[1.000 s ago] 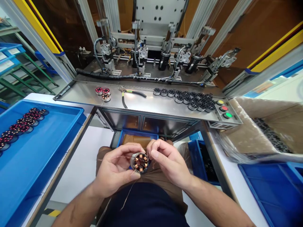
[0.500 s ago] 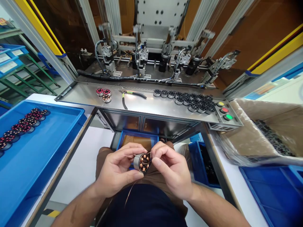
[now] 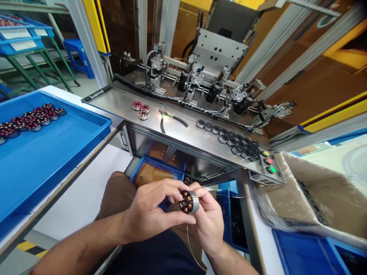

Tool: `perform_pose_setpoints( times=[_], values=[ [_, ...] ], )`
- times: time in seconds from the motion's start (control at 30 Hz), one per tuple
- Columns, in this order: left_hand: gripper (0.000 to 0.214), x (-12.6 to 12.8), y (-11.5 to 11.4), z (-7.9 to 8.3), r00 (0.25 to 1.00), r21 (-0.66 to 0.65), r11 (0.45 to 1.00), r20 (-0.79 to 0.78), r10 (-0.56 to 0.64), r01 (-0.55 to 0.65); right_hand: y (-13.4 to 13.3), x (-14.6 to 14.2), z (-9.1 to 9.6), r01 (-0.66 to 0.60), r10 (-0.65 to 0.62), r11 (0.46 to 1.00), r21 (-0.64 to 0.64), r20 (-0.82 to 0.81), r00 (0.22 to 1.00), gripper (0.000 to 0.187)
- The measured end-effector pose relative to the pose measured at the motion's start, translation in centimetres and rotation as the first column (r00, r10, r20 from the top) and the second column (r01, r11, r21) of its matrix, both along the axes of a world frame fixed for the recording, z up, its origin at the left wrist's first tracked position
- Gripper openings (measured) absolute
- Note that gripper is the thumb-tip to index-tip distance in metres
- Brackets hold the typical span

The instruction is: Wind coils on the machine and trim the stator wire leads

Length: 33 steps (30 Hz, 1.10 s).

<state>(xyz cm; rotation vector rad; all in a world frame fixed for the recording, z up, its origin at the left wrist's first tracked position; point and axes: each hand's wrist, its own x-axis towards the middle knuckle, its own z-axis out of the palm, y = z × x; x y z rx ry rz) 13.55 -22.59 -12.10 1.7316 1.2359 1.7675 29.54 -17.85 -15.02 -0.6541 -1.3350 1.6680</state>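
Over my lap I hold a small round motor stator point(image 3: 189, 202) with copper windings and a grey metal shell. My left hand point(image 3: 151, 214) grips it from the left, thumb under it and fingers over the top. My right hand point(image 3: 209, 221) closes on its right side, fingers curled round the shell. A thin copper wire point(image 3: 190, 244) hangs down from the stator towards my dark apron.
A steel shelf point(image 3: 183, 133) of the winding machine carries three wound stators point(image 3: 141, 109), pliers point(image 3: 169, 118), a row of bare black cores point(image 3: 235, 143) and coloured buttons point(image 3: 268, 161). A blue tray point(image 3: 43, 149) at left holds wound stators. A lined cardboard box point(image 3: 315, 198) stands at right.
The view has swung left and tilted. The stator has shifted right between my hands and turned, its windings now facing left, and my right hand has moved from pinching the wire to holding the shell.
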Motion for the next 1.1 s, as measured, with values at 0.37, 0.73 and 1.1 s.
perform_pose_setpoints(
  times=[0.37, 0.73, 1.1],
  values=[
    [0.034, -0.8, 0.0, 0.1, 0.99, 0.081, 0.995, -0.117, 0.072, -0.063, -0.3, -0.3, 0.2, -0.038, 0.036, 0.993, -0.11, -0.02, 0.999, 0.012],
    [0.04, -0.9, -0.1, 0.6, 0.993, 0.08, 0.99, 0.032, 0.115, -0.117, -0.1, -1.1, 1.5, -0.08, 0.064, 0.979, -0.188, -0.086, 0.994, 0.021],
    [0.043, -1.0, -0.1, 0.1, 0.995, 0.105, 0.991, 0.068, 0.075, -0.082, 0.4, -0.8, 1.4, -0.105, 0.098, 0.977, -0.183, -0.047, 0.994, 0.016]
  ],
)
